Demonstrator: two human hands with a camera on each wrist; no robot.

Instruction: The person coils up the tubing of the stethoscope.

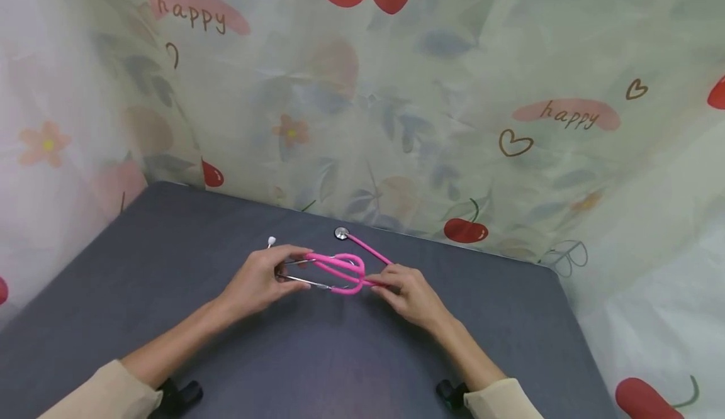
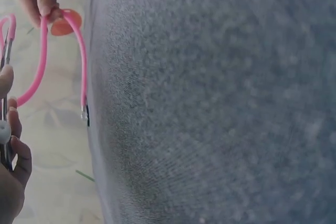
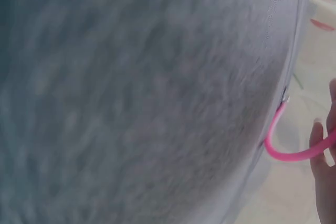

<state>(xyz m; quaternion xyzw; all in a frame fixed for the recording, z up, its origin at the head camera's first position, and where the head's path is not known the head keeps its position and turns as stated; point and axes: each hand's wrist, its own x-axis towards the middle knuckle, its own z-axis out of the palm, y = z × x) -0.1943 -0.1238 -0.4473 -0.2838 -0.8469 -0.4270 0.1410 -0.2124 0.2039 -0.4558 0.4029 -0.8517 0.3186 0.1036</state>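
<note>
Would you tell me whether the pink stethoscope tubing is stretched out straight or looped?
Looped: the stethoscope tubing doubles back on itself between the left hand and right hand.

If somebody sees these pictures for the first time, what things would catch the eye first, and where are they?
The bright pink stethoscope stands out most, in the middle of the dark grey table. The left hand grips its metal ear tubes and the right hand pinches the pink tubing, while its round chest piece lies nearer the table's far edge. Behind hangs a pale curtain printed with red cherries, hearts and "happy".
</note>
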